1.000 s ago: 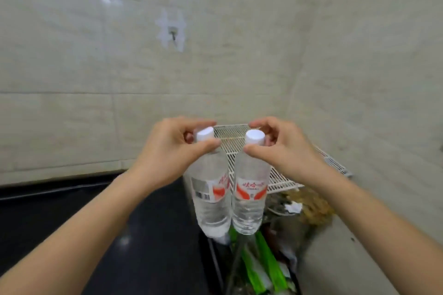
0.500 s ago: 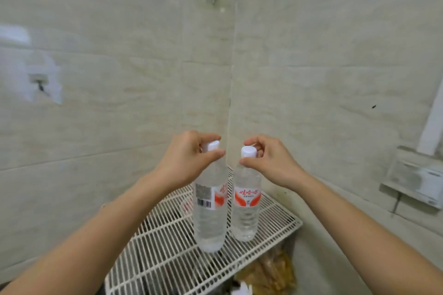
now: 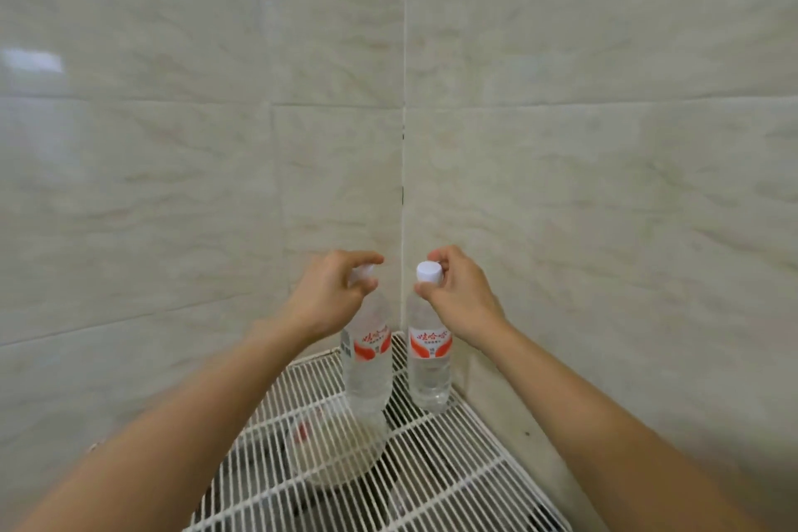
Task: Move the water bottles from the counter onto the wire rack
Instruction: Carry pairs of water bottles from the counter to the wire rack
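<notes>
Both hands were occupied, each pinching one bottle at its white cap. Left hand held the left water bottle; right hand held the right water bottle. Each bottle hung directly below its hand, long axis upright, the two side by side and just apart. Both stood over the back corner of the wire rack, close to the tiled walls. Whether either base touched the wires could not be determined. In the inspector's judgement, the coming move was a straight lowering and release.
</notes>
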Motion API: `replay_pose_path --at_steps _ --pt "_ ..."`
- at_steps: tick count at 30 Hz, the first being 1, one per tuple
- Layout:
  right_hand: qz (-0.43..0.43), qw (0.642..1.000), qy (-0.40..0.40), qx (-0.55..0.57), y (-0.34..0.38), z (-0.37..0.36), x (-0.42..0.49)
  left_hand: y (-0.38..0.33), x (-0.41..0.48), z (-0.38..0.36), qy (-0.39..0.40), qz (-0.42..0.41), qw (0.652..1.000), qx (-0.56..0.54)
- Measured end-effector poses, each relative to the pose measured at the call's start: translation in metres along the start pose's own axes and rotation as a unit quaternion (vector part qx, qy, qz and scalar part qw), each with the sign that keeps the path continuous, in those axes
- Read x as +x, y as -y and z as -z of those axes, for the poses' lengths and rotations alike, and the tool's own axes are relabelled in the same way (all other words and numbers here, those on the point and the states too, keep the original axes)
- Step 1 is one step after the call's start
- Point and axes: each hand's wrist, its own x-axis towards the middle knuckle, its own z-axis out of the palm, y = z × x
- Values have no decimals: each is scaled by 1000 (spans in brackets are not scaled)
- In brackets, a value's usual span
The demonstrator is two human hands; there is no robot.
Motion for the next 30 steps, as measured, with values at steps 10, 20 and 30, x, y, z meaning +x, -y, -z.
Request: replay_pose_path --at_steps 10,20,30 --pt "2 999 -13 -43 -44 -52 53 54 38 -38 -16 61 998 -22" --pt "21 999 1 -26 -53 -78 98 74 80 -46 -1 60 989 -134" --pt "3 999 29 -25 -53 -74 109 76 87 -53 28 80 983 -163"
